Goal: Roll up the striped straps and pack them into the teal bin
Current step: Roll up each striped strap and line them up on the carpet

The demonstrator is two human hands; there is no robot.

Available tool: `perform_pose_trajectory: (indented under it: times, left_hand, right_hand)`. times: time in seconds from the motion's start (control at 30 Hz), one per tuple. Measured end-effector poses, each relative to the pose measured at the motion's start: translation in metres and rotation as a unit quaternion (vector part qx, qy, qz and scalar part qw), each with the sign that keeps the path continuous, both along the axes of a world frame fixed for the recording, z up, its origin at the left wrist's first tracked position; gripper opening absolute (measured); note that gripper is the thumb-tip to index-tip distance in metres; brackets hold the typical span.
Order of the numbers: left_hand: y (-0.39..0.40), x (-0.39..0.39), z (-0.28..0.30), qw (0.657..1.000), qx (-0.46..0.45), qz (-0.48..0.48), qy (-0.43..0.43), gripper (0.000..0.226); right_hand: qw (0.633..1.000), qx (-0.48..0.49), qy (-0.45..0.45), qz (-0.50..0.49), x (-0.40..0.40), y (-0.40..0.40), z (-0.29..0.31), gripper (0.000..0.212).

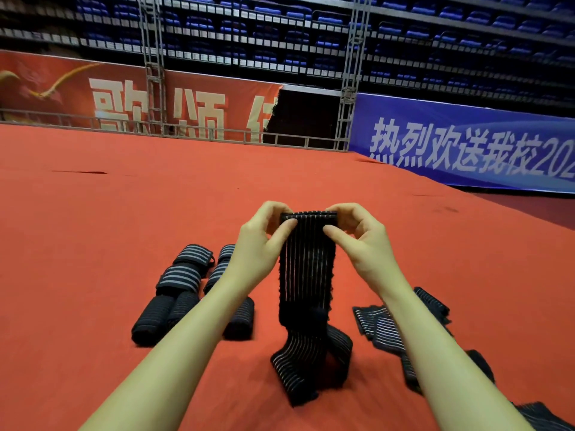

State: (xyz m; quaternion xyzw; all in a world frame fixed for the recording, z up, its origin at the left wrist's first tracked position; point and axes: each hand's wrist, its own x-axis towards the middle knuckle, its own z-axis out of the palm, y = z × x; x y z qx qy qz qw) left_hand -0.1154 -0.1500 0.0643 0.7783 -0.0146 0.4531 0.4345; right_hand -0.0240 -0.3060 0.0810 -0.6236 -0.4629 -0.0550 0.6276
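A black strap with thin pale stripes (306, 262) hangs upright, its top edge folded over into the start of a roll, its lower end curled loosely on the red floor. To its left lie rolled straps (183, 286) in a close cluster. To its right, unrolled straps (384, 326) lie flat and overlapping.

A red carpeted floor (155, 188) extends to a low metal railing (186, 132), backed by a red banner (77, 91) and a blue banner (466, 144) with white characters, two metal truss columns (154, 57), and dim tiers of blue seats (280, 29).
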Motion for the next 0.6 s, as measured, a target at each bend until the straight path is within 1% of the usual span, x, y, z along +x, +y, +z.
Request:
perform_pose_trajectory:
  times: [0.1, 0.23, 0.37, 0.43, 0.5, 0.6]
  left_hand:
    - [0.007, 0.005, 0.027, 0.999, 0.004, -0.033, -0.006, 0.02]
    - [0.009, 0.012, 0.057, 0.999, 0.013, -0.053, -0.006, 0.011]
    - [0.012, 0.016, 0.087, 0.998, 0.051, -0.031, -0.012, 0.01]
    - [0.012, 0.015, 0.1, 0.998, 0.05, -0.038, -0.013, 0.01]
    - [0.013, 0.011, 0.11, 0.996, 0.042, -0.073, -0.005, 0.009]
    - [0.016, 0.001, 0.119, 0.99, 0.033, -0.136, 0.015, 0.01]
  right_hand:
    - [0.999, 0.032, -0.004, 0.004, 0.005, 0.005, 0.024, 0.023]
    - [0.998, 0.064, -0.005, -0.007, 0.011, 0.011, 0.047, 0.021]
    - [0.997, 0.078, 0.003, -0.027, 0.02, 0.017, 0.07, 0.019]
    - [0.997, 0.07, -0.002, -0.023, 0.021, 0.015, 0.081, 0.017]
    - [0.999, 0.052, -0.015, -0.003, 0.022, 0.01, 0.092, 0.016]
    - [0.997, 0.039, -0.013, 0.06, 0.019, 0.002, 0.102, 0.018]
